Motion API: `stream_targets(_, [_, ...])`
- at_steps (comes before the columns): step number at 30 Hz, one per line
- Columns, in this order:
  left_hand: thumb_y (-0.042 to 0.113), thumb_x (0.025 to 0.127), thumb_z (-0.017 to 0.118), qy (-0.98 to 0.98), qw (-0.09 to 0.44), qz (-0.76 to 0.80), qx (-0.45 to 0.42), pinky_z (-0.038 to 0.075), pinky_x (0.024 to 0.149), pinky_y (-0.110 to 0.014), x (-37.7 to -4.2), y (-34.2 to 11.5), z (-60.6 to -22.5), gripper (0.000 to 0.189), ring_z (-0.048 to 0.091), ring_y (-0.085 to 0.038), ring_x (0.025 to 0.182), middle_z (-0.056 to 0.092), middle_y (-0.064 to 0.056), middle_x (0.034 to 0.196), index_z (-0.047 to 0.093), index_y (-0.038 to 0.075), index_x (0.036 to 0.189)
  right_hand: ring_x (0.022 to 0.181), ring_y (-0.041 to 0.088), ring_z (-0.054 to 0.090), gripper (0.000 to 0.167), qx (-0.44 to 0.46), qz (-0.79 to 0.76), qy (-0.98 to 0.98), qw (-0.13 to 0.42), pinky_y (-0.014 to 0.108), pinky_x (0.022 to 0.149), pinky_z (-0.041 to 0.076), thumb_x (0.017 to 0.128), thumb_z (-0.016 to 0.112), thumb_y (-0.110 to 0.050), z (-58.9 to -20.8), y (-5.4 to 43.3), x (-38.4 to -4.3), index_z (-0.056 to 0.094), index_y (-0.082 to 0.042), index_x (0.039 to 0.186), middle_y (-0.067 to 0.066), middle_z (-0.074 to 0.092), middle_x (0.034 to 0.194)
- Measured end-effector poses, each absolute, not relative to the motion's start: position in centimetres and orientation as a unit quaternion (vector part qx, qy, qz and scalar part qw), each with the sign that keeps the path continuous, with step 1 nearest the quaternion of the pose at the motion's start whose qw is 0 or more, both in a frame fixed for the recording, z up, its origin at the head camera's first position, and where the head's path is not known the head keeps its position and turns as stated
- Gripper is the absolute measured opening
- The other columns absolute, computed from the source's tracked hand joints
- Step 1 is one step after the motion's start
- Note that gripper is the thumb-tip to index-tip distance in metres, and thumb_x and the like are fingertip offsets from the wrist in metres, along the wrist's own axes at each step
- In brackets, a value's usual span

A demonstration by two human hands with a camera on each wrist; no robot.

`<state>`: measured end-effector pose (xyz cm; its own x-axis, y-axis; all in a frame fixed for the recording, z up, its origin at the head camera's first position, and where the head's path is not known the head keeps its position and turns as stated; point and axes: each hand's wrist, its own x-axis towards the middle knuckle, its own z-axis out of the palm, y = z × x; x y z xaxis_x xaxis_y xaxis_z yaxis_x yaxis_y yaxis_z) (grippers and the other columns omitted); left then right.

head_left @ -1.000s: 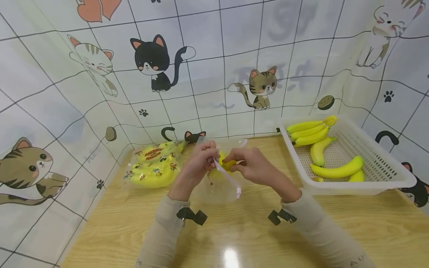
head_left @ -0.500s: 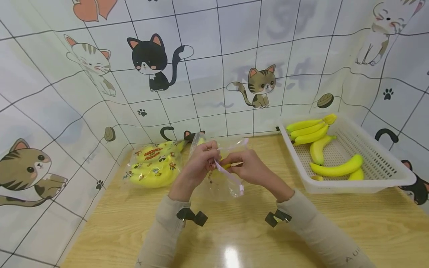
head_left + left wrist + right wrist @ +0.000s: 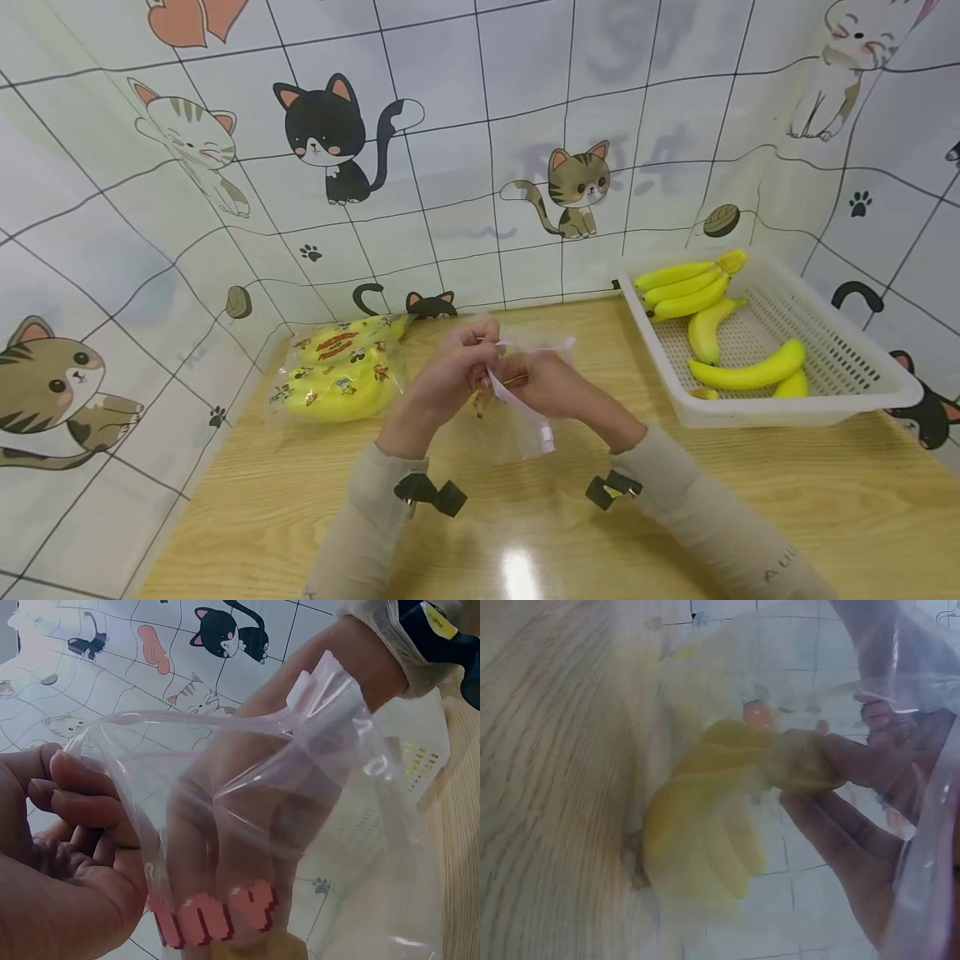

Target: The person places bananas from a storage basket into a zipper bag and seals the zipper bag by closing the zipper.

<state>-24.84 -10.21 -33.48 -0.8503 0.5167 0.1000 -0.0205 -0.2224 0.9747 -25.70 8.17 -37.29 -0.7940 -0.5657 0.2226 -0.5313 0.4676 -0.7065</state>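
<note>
A clear zip bag [image 3: 517,433] with a pink-edged mouth is held up over the middle of the table. My left hand [image 3: 453,371] pinches the mouth's edge, fingers curled, as the left wrist view also shows. Through the plastic in that view, my right hand [image 3: 240,810] reaches inside the bag. A bunch of toy bananas [image 3: 697,802] hangs in the bag in the right wrist view. There my right hand [image 3: 862,832] pinches the bunch by its stem with thumb and fingers. In the head view the bunch is mostly hidden behind the hands.
Left of the hands lies a printed plastic bag [image 3: 337,375] with yellow bananas inside. At the right stands a white perforated basket [image 3: 810,411] holding a banana bunch [image 3: 693,287] and several single bananas [image 3: 750,371]. A cat-patterned wall covering [image 3: 450,167] rises behind the wooden table [image 3: 570,533].
My right hand has moved left and deeper into the bag, taking the banana bunch with it. The left hand keeps its pinch on the bag's edge. The head view has shifted slightly.
</note>
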Motion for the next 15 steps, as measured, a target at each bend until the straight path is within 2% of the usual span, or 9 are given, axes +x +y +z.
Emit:
stream_targets(3, [-0.004,0.087,0.05,0.589,0.181,0.758,0.215,0.031,0.05,-0.021,-24.6,-10.12,-33.28,0.027,0.039,-0.007,0.053,0.046,0.004,0.061,0.037,0.013,0.07,0.073,0.012,0.059,0.013,-0.327,-0.401,0.853,0.065,0.023,0.064,0.046,0.096,0.069,-0.011,-37.47,8.0,-25.98,0.069,-0.012,0.083,-0.001,0.07,0.081])
stream_targets(5, [-0.003,0.088,0.05,0.585,0.18,0.759,0.222,0.032,0.048,-0.022,-24.46,-10.12,-33.13,0.028,0.039,-0.008,0.052,0.048,0.004,0.062,0.036,0.013,0.069,0.061,0.008,0.04,0.024,-0.333,-0.411,0.843,0.101,0.022,0.057,0.032,0.095,0.067,-0.006,-37.55,7.86,-26.25,0.061,-0.013,0.072,-0.006,0.052,0.067])
stream_targets(7, [-0.002,0.089,0.049,0.58,0.178,0.761,0.231,0.034,0.045,-0.023,-24.4,-10.13,-33.04,0.028,0.04,-0.009,0.051,0.05,0.003,0.061,0.036,0.013,0.069,0.055,0.007,0.029,0.031,-0.34,-0.416,0.836,0.11,0.021,0.053,0.024,0.091,0.066,0.0,-37.67,7.69,-26.4,0.054,-0.013,0.065,-0.009,0.036,0.06])
stream_targets(11, [-0.002,0.09,0.048,0.569,0.173,0.77,0.228,0.034,0.04,-0.026,-24.34,-10.02,-32.92,0.027,0.04,-0.009,0.048,0.051,0.003,0.06,0.04,0.012,0.069,0.052,0.005,0.026,0.034,-0.339,-0.417,0.836,0.107,0.02,0.05,0.022,0.087,0.064,0.002,-37.87,7.72,-26.54,0.048,-0.014,0.062,-0.011,0.03,0.057])
stream_targets(13, [-0.003,0.09,0.048,0.565,0.167,0.779,0.216,0.035,0.042,-0.024,-24.36,-9.94,-32.86,0.027,0.04,-0.007,0.049,0.049,0.004,0.06,0.041,0.012,0.068,0.054,0.005,0.031,0.028,-0.354,-0.414,0.833,0.103,0.02,0.052,0.026,0.088,0.064,0.001,-37.92,7.94,-26.61,0.054,-0.013,0.065,-0.01,0.035,0.059])
stream_targets(15, [-0.003,0.09,0.048,0.561,0.158,0.789,0.197,0.035,0.045,-0.021,-24.41,-9.91,-32.8,0.029,0.041,-0.006,0.05,0.047,0.005,0.06,0.041,0.014,0.068,0.059,0.006,0.039,0.022,-0.372,-0.406,0.826,0.117,0.022,0.056,0.033,0.094,0.063,-0.006,-37.76,8.23,-26.59,0.059,-0.01,0.073,-0.009,0.043,0.064])
